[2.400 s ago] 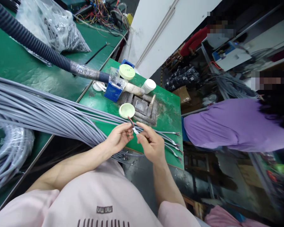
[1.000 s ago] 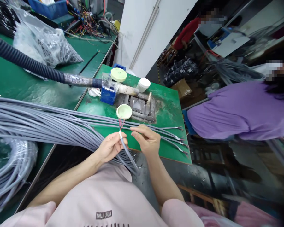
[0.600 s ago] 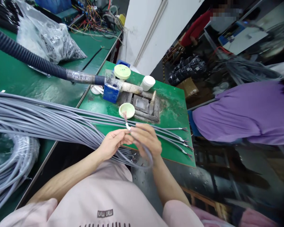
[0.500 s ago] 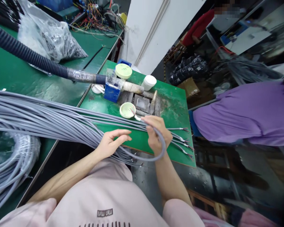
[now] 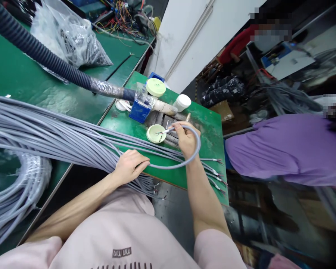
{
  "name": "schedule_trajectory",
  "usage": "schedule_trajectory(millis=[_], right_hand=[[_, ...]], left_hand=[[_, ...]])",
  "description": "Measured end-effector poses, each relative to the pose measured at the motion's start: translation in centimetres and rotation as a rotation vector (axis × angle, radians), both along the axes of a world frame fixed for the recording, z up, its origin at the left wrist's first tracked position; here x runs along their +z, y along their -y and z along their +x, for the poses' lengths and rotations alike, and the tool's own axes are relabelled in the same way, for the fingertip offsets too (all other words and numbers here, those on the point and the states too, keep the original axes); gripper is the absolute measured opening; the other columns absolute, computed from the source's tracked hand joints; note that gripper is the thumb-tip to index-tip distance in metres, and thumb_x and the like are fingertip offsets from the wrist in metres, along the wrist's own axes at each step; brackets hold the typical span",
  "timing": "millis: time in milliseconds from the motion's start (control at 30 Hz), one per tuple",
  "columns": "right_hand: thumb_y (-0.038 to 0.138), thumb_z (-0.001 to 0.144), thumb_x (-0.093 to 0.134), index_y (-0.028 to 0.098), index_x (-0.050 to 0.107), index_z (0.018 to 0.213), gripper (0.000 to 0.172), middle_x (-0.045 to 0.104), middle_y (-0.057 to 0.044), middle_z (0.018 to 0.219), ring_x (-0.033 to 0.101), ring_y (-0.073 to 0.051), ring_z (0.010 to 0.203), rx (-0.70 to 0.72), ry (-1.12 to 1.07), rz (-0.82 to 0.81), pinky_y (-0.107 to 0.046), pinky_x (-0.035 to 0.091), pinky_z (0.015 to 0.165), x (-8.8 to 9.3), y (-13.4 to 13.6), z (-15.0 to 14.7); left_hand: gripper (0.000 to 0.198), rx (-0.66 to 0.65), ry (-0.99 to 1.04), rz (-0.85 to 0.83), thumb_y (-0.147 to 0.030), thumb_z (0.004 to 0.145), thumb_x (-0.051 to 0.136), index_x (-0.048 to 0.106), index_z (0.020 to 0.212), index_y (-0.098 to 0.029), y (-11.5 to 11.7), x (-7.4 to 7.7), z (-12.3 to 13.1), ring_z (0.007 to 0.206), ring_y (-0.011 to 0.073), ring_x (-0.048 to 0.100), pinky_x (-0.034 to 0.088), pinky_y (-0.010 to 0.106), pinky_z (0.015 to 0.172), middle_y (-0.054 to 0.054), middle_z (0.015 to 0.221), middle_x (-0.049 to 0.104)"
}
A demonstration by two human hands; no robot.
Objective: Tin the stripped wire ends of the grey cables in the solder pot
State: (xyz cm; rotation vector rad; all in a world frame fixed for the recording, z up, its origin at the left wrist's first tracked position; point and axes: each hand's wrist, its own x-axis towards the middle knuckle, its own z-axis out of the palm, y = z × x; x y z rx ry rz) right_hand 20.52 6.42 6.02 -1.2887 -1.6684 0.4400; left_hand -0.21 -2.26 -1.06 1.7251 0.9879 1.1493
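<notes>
My right hand (image 5: 186,138) pinches a grey cable (image 5: 198,145) close to its stripped end. The thin bare-tipped wires of that end reach into a shallow pale-green tub (image 5: 154,135). From there the cable bends round in a loop back to my left hand (image 5: 131,165), whose fingers are closed on it beside the bundle. A thick bundle of grey cables (image 5: 58,134) runs from the left under and past my left hand. Several of its stripped ends (image 5: 217,175) lie fanned out at the green board's right edge.
A corrugated hose (image 5: 64,71) ends in a pipe by a blue box (image 5: 140,111). Behind the tub are a green lid (image 5: 156,86), a white jar (image 5: 182,102) and a dark sooty block. A coiled cable (image 5: 30,186) lies left. A person in purple (image 5: 282,149) sits right.
My right hand has moved up and forward, and the wire ends now dip into the tub. My left hand, open before, has closed on the looped cable.
</notes>
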Motion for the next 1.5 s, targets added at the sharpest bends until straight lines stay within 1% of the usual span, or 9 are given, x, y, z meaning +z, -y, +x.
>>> schedule_trajectory(millis=[133, 300, 467, 567, 733, 900, 1033, 1133, 1500], right_hand=[[0.033, 0.086, 0.057, 0.018, 0.066, 0.079, 0.018, 0.071, -0.002, 0.074, 0.067, -0.016, 0.071, 0.008, -0.003, -0.048, -0.029, 0.053, 0.07, -0.5, -0.8, -0.3], [0.029, 0.085, 0.057, 0.018, 0.066, 0.077, 0.017, 0.07, -0.002, 0.073, 0.065, -0.015, 0.069, 0.03, 0.034, -0.093, -0.028, 0.052, 0.068, -0.5, -1.2, -0.8], [0.024, 0.083, 0.057, 0.017, 0.066, 0.075, 0.014, 0.068, -0.001, 0.071, 0.065, -0.014, 0.068, 0.045, 0.053, -0.106, -0.026, 0.051, 0.067, -0.7, -1.5, -1.0], [0.023, 0.083, 0.057, 0.017, 0.066, 0.074, 0.014, 0.068, 0.0, 0.07, 0.065, -0.014, 0.067, 0.048, 0.055, -0.101, -0.025, 0.051, 0.066, -0.7, -1.6, -1.1], [0.027, 0.085, 0.058, 0.018, 0.067, 0.077, 0.015, 0.07, 0.0, 0.071, 0.066, -0.015, 0.068, 0.007, 0.054, -0.018, -0.026, 0.051, 0.066, 0.2, -1.3, -0.3], [0.03, 0.086, 0.058, 0.02, 0.066, 0.078, 0.015, 0.069, 0.0, 0.071, 0.067, -0.016, 0.068, -0.074, 0.031, 0.114, -0.03, 0.053, 0.068, 1.1, -2.1, 2.4], [0.028, 0.084, 0.058, 0.019, 0.065, 0.074, 0.016, 0.068, -0.001, 0.069, 0.067, -0.017, 0.066, -0.113, 0.038, 0.139, -0.031, 0.053, 0.067, 0.3, -3.9, 4.8], [0.028, 0.083, 0.057, 0.018, 0.066, 0.075, 0.015, 0.068, -0.001, 0.069, 0.067, -0.018, 0.066, -0.134, 0.06, 0.117, -0.031, 0.054, 0.065, -0.6, -5.2, 6.0], [0.032, 0.082, 0.054, 0.018, 0.066, 0.076, 0.019, 0.07, -0.002, 0.068, 0.067, -0.019, 0.067, -0.214, 0.174, 0.044, -0.033, 0.054, 0.069, -2.9, -7.8, 8.4]], left_hand=[[0.018, -0.009, -0.08, 0.064, -0.032, 0.084, 0.06, 0.074, 0.094, -0.027, 0.1, -0.2, -0.1, 0.077, 0.0206, 0.057, 0.033, 0.032, 0.075, 0.006, 0.08, 0.072], [0.017, -0.006, -0.072, 0.128, -0.029, 0.084, 0.06, 0.073, 0.096, -0.028, 0.1, -0.5, -0.1, 0.077, 0.0204, 0.058, 0.033, 0.032, 0.074, 0.006, 0.082, 0.073], [0.016, -0.005, -0.12, 0.164, -0.027, 0.084, 0.061, 0.073, 0.096, -0.027, 0.1, -0.7, 0.0, 0.077, 0.0195, 0.06, 0.034, 0.032, 0.074, 0.006, 0.082, 0.073], [0.015, 0.02, -0.153, 0.24, -0.025, 0.085, 0.06, 0.071, 0.095, -0.024, 0.1, -0.7, 0.1, 0.077, 0.0183, 0.061, 0.036, 0.032, 0.072, 0.005, 0.081, 0.073], [0.016, 0.101, -0.189, 0.438, -0.021, 0.088, 0.057, 0.065, 0.101, -0.018, 0.1, -0.6, 0.1, 0.083, 0.0173, 0.064, 0.043, 0.031, 0.073, 0.005, 0.086, 0.073], [0.024, 0.146, -0.191, 0.493, -0.021, 0.087, 0.059, 0.061, 0.11, -0.019, 0.0, -0.7, 0.1, 0.095, 0.0193, 0.064, 0.047, 0.034, 0.082, 0.008, 0.1, 0.072], [0.03, 0.147, -0.223, 0.495, -0.02, 0.086, 0.06, 0.058, 0.115, -0.019, 0.0, -0.5, 0.2, 0.101, 0.0208, 0.063, 0.047, 0.036, 0.086, 0.01, 0.108, 0.07], [0.032, 0.139, -0.254, 0.486, -0.02, 0.085, 0.061, 0.057, 0.117, -0.018, -0.1, -0.3, 0.2, 0.104, 0.0213, 0.063, 0.046, 0.036, 0.087, 0.01, 0.111, 0.07], [0.046, 0.114, -0.352, 0.455, -0.025, 0.088, 0.057, 0.048, 0.133, -0.021, -0.4, -0.4, 0.5, 0.117, 0.0239, 0.057, 0.042, 0.041, 0.096, 0.012, 0.127, 0.063]])
